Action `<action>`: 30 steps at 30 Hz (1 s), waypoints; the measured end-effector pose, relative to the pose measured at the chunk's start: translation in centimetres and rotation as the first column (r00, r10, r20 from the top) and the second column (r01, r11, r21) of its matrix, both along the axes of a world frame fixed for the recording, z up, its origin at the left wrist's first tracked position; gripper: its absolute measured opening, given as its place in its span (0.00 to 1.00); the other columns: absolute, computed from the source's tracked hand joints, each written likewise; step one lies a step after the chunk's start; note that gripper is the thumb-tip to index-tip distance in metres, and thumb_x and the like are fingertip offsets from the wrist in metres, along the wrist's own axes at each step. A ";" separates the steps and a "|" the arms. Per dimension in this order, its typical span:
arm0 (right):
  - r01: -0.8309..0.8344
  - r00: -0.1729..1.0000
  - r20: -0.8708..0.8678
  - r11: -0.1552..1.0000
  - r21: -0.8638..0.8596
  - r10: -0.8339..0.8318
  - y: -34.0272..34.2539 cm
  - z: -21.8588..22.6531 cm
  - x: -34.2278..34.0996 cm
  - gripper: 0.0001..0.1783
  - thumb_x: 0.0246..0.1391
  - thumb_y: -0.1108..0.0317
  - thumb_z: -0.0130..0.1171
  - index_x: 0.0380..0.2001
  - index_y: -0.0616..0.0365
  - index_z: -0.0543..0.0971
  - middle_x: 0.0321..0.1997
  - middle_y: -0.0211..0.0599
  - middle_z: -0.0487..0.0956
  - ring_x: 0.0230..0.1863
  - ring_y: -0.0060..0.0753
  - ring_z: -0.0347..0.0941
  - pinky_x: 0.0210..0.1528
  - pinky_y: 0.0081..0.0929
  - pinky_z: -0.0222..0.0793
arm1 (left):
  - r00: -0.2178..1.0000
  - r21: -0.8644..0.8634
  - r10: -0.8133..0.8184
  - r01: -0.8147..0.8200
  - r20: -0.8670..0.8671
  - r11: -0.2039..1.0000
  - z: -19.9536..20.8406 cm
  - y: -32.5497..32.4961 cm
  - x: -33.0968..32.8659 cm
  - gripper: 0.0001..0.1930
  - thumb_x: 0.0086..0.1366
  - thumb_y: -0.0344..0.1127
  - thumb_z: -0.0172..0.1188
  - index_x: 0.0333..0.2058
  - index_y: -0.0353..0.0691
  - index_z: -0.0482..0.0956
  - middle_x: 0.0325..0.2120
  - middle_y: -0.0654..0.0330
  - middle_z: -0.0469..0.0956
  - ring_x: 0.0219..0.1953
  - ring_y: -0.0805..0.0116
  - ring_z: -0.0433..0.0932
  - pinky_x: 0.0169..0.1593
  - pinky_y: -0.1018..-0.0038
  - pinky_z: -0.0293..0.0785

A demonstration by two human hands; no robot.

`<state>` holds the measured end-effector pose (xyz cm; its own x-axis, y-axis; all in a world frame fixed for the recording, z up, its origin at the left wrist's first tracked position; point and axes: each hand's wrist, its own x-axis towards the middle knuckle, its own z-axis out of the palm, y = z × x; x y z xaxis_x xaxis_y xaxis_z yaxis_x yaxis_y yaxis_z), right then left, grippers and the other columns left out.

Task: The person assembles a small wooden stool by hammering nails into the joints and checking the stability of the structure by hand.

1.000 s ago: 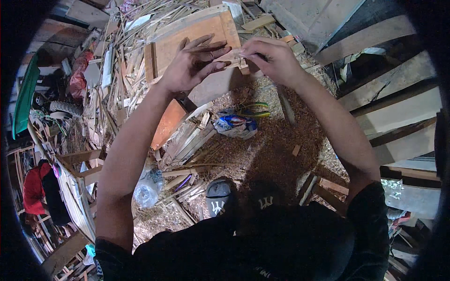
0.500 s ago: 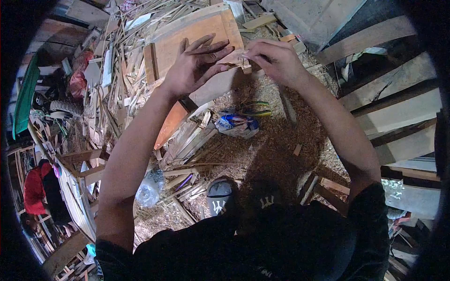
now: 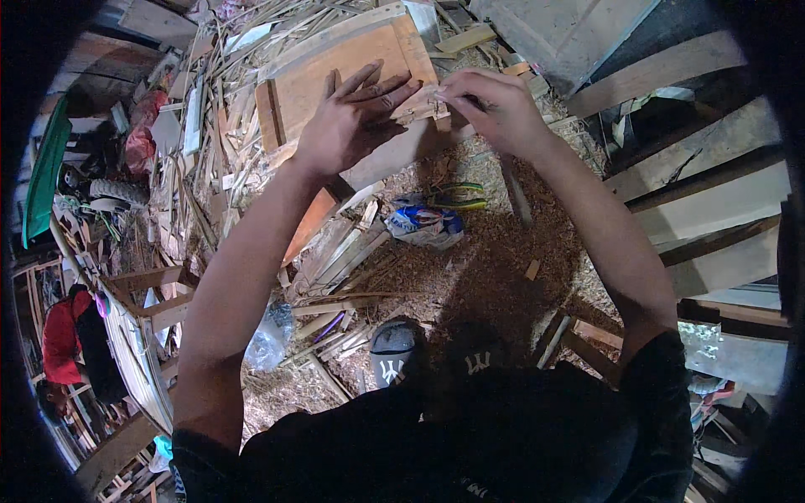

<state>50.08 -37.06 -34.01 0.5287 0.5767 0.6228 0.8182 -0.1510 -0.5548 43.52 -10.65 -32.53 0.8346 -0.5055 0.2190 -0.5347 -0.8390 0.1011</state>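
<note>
An orange-brown wooden panel (image 3: 360,59) with a paler border stands before me, its near edge under my hands. My left hand (image 3: 342,117) is over its near part with fingers stretched and slightly apart; the thumb is tucked out of sight. At the panel's near right corner, my right hand (image 3: 495,107) is closed, thumb and index finger pinched together. Whatever lies in that pinch is too small to make out. The fingertips of both hands almost meet. Below the panel's edge shows a pale board face (image 3: 390,161), partly in shadow.
A blue-and-white plastic packet (image 3: 426,225) lies on the sawdust floor (image 3: 495,251) near my slippers (image 3: 392,352). Loose wood strips (image 3: 214,126) heap up at the left. A clear plastic bag (image 3: 270,335) sits near my left forearm. Stacked planks (image 3: 713,151) line the right.
My left thumb, stretched toward the right hand before, has drawn in under the palm. The left hand has tilted slightly. My right hand stays pinched at about the same spot.
</note>
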 end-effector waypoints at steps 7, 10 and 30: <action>-0.010 1.000 -0.014 1.000 0.007 0.010 0.4 0.4 -0.1 0.07 0.56 0.74 0.66 0.38 0.59 0.82 0.40 0.39 0.85 0.43 0.44 0.83 0.47 0.35 0.79 | 1.000 -0.012 -0.005 0.005 0.030 1.000 -0.5 0.5 0.2 0.37 0.65 0.50 0.64 0.71 0.67 0.62 0.70 0.73 0.65 0.73 0.52 0.58 0.70 0.29 0.48; -0.023 1.000 -0.017 1.000 0.003 0.023 0.3 0.3 0.1 0.07 0.57 0.73 0.66 0.39 0.59 0.82 0.41 0.39 0.85 0.44 0.44 0.83 0.48 0.35 0.79 | 1.000 -0.014 0.014 -0.014 0.013 1.000 -0.3 0.2 -0.1 0.37 0.62 0.46 0.68 0.70 0.62 0.66 0.69 0.70 0.67 0.75 0.57 0.56 0.74 0.39 0.42; 0.050 0.999 0.013 0.996 -0.068 -0.049 -0.2 0.7 -0.5 0.07 0.60 0.75 0.64 0.42 0.62 0.83 0.43 0.42 0.85 0.45 0.41 0.84 0.48 0.32 0.79 | 0.999 -0.030 -0.012 0.013 0.031 0.999 -0.2 0.2 0.1 0.36 0.65 0.50 0.64 0.70 0.66 0.64 0.69 0.72 0.67 0.73 0.52 0.58 0.70 0.31 0.48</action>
<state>49.57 -37.24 -33.29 0.5509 0.5918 0.5884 0.8148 -0.2287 -0.5328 43.63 -10.41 -32.76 0.8208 -0.5087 0.2597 -0.5485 -0.8288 0.1103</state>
